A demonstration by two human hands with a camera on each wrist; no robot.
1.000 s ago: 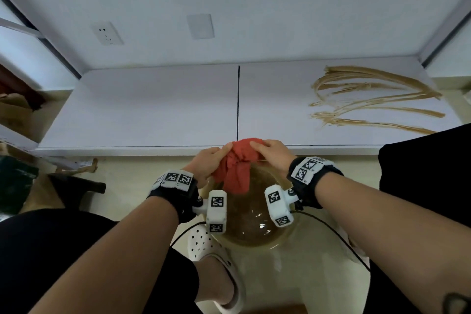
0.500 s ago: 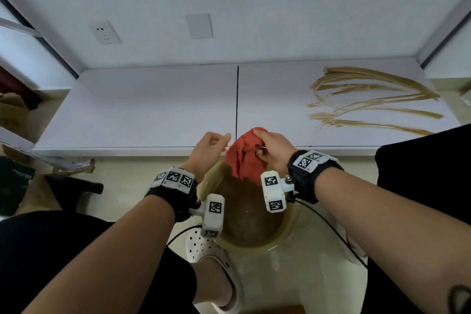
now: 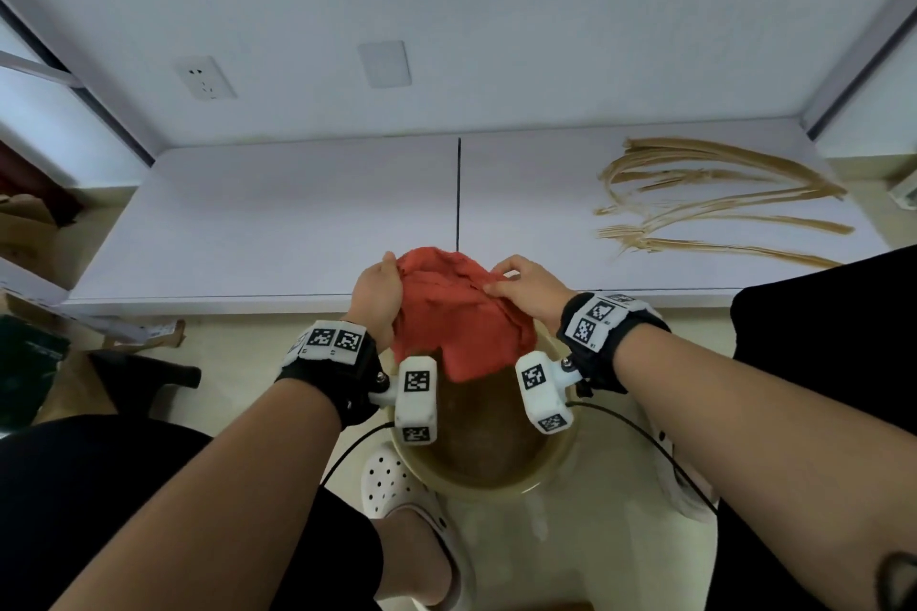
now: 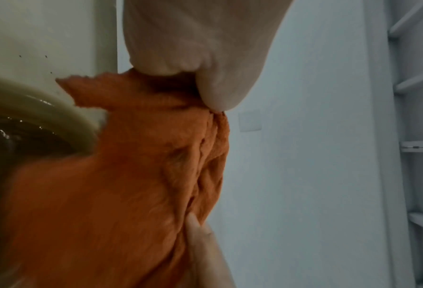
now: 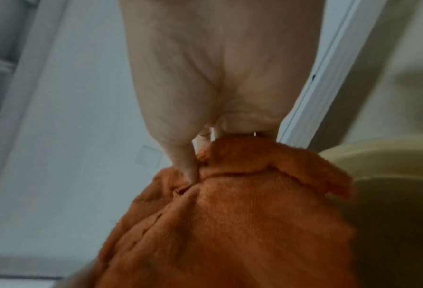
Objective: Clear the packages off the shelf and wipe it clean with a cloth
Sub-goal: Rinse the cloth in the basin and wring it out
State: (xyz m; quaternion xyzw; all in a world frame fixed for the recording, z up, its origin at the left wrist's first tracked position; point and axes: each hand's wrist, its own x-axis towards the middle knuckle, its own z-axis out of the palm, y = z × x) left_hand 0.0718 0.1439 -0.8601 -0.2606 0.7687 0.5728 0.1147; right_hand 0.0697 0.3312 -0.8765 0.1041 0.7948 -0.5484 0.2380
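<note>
We've got the red cloth (image 3: 459, 318) spread between both hands, held over the basin (image 3: 501, 481) of brownish water on the floor. Left hand (image 3: 375, 298) grips the cloth's left edge w/ fingers curled round it; right hand (image 3: 526, 290) pinches the right edge between thumb and fingers, as the right wrist view shows close up. Holding it by two edges opens it out, prob. so it hangs flat and any drips land back in the basin, not on the floor. The basin sits right below the shelf's front edge, between our feet, so the rinse spot is near the work.

The shelf (image 3: 278, 213) is just beyond our hands: white, w/ a dark seam down the middle, and no packages showing on it, so clearing looks done. Brown streaks (image 3: 714, 199) still mark its right half, well apart from the cloth. We judge the wipe is partway; the left half looks clean. Next the cloth prob. needs to go up to the right. Whether it's wrung enough, can't tell.
</note>
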